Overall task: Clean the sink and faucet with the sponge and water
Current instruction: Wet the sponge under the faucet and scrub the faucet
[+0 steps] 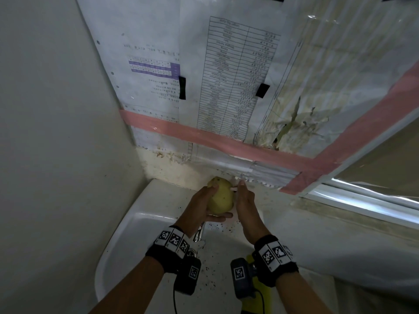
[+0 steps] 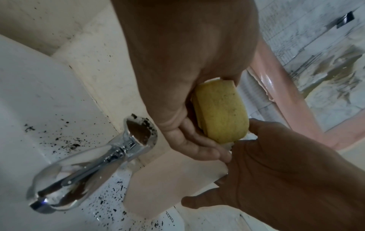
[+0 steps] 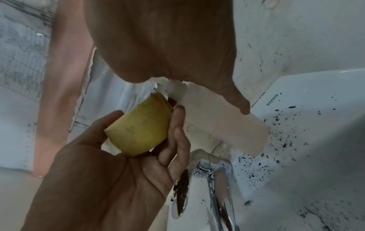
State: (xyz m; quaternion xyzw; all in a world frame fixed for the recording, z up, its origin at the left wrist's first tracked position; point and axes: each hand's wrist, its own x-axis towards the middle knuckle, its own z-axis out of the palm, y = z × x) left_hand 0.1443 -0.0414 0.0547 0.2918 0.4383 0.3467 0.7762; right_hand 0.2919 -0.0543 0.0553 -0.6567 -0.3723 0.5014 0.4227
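Note:
My left hand (image 1: 204, 205) grips a yellow sponge (image 1: 221, 198) above the back rim of the white sink (image 1: 140, 223); its fingers curl round the sponge (image 3: 140, 128). My right hand (image 1: 246, 200) stands beside it with fairly straight fingers, a fingertip (image 2: 254, 125) touching the sponge's end (image 2: 221, 109). The chrome faucet (image 1: 199, 233) sits just below both hands, its top dirty with dark grit (image 2: 142, 129). Black specks dot the basin (image 3: 276, 140). A pale pink strip (image 3: 227, 125) runs out from under my right hand; whether the hand holds it is unclear.
The wall behind is covered with printed sheets under plastic and pink tape (image 1: 181, 132). A plain wall (image 1: 56, 132) closes the left side, and a window frame (image 1: 362, 200) runs along the right. Something yellow-green (image 1: 256, 288) lies low in the basin under my right wrist.

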